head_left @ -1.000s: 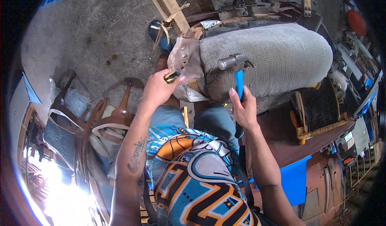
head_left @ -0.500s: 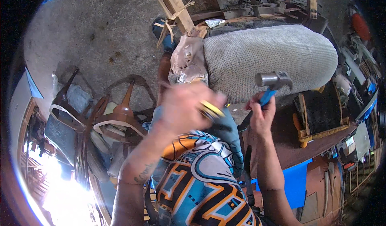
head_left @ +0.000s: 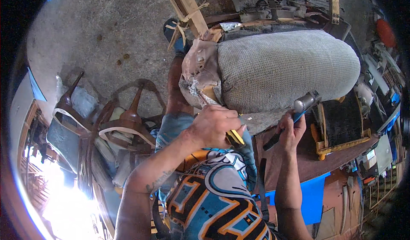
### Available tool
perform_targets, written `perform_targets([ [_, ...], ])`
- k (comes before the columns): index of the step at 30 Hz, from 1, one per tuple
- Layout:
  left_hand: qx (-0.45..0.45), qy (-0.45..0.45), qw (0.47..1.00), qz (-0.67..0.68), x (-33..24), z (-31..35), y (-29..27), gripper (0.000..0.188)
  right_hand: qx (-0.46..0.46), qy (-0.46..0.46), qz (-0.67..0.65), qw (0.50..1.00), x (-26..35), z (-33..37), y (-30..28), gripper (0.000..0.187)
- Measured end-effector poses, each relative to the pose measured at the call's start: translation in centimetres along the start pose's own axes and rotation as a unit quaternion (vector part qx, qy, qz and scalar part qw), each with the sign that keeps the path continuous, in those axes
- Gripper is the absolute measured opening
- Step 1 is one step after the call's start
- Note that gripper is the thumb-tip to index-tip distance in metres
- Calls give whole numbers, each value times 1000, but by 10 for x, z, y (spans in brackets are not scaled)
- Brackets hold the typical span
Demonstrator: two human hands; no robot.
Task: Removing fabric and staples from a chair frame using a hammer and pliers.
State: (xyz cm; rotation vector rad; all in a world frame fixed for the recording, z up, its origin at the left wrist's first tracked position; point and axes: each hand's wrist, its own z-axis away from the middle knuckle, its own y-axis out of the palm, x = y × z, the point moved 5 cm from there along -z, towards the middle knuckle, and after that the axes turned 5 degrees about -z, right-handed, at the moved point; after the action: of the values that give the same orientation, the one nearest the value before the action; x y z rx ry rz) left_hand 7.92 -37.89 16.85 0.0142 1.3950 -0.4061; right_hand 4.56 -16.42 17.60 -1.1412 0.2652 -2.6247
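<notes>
My left hand (head_left: 215,126) is closed round a tool with a yellow-and-black handle (head_left: 235,138). Its far end points at the torn corner of an upholstered piece (head_left: 198,64), where bare wood and ragged fabric show; my fingers hide most of the shaft, so I cannot tell its exact kind. To the right, my right hand (head_left: 290,131) grips a claw hammer (head_left: 304,103) by its blue and black handle, with the steel head upward. The hammer is held off the work, in front of the grey textured cushion (head_left: 286,67).
A wooden post (head_left: 188,7) rises at the upholstered corner, with frayed strips tied round it. Chair frames (head_left: 128,131) stand at the left on the concrete floor (head_left: 106,35). A small wooden frame with black webbing (head_left: 344,118) lies at the right on a brown surface (head_left: 290,165).
My left hand has steadied and moved slightly down and right, with its tool against the torn corner. The hammer in my right hand has swung away to the right and down.
</notes>
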Motion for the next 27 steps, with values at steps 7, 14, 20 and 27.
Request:
perform_targets([
  [7,-36,3,999,29,4,4,-19,33,128,-151,166,966,28,19,9,27],
  [14,11,-18,996,82,14,11,-31,23,307,-188,158,920,78,49,36,33],
  [20,16,0,993,118,12,7,-28,18,365,-193,380,828,75,79,77,23],
  [27,23,25,996,86,24,20,-13,6,297,-189,215,911,93,90,72,30],
])
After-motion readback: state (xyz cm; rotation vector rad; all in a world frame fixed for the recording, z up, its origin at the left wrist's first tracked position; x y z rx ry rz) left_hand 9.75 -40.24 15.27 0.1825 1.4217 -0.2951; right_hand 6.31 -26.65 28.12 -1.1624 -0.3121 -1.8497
